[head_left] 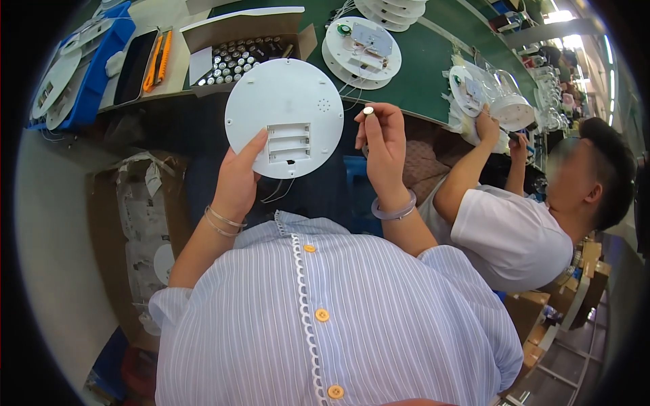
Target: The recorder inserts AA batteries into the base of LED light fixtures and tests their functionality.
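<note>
My left hand (238, 177) grips the lower left edge of a round white plastic housing (284, 95), thumb on its face. Set into that face is a battery compartment (290, 143) with several bare slots; a group of small holes lies at its upper right. To the right, my right hand (384, 149) is closed on a small battery (368, 110), its shiny round end showing between thumb and fingers. The hand is apart from the housing, and its curled fingers hide the rest of the battery. Behind the housing stands an open cardboard box (291, 24) of upright batteries (233, 59).
On the green bench (426, 74) sit stacked white discs with circuit boards (365, 51). At left are a blue bin (84, 81), a black tablet-like slab (137, 66) and an orange cutter (158, 61). A co-worker (514, 230) handles another disc at right. A carton (108, 223) stands lower left.
</note>
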`<state>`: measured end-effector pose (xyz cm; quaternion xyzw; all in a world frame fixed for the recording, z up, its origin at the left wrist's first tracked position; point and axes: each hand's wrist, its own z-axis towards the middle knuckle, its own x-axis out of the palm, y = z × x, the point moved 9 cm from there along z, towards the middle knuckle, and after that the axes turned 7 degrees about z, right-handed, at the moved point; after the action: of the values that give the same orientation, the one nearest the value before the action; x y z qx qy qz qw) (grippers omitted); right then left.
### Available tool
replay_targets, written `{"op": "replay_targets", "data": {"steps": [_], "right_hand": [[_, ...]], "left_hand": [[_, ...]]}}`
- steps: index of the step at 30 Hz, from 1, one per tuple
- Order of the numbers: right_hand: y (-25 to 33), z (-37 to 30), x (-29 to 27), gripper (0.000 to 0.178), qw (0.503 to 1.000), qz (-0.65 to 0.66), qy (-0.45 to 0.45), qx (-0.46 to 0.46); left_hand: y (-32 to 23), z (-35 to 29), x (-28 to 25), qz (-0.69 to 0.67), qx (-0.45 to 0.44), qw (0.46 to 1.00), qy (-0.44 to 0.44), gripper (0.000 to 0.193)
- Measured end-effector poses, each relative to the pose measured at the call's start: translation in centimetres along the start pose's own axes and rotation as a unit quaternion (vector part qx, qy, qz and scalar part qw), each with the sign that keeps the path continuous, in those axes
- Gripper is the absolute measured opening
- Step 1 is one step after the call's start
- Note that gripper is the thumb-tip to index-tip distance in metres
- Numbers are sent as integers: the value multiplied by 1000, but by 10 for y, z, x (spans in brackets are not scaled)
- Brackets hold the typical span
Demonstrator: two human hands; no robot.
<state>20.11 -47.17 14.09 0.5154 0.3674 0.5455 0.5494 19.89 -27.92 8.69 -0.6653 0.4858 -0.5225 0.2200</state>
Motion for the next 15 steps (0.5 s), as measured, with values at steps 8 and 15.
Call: {"op": "replay_targets", "data": {"steps": [8, 15], "right_hand": [[25, -12, 36, 17, 944, -281, 141, -99], [32, -17, 42, 23, 906, -355, 130, -189]], "left_hand": [[19, 4, 9, -28, -46, 999, -8, 45], [24, -2, 20, 30, -45, 998, 22, 47]]}}
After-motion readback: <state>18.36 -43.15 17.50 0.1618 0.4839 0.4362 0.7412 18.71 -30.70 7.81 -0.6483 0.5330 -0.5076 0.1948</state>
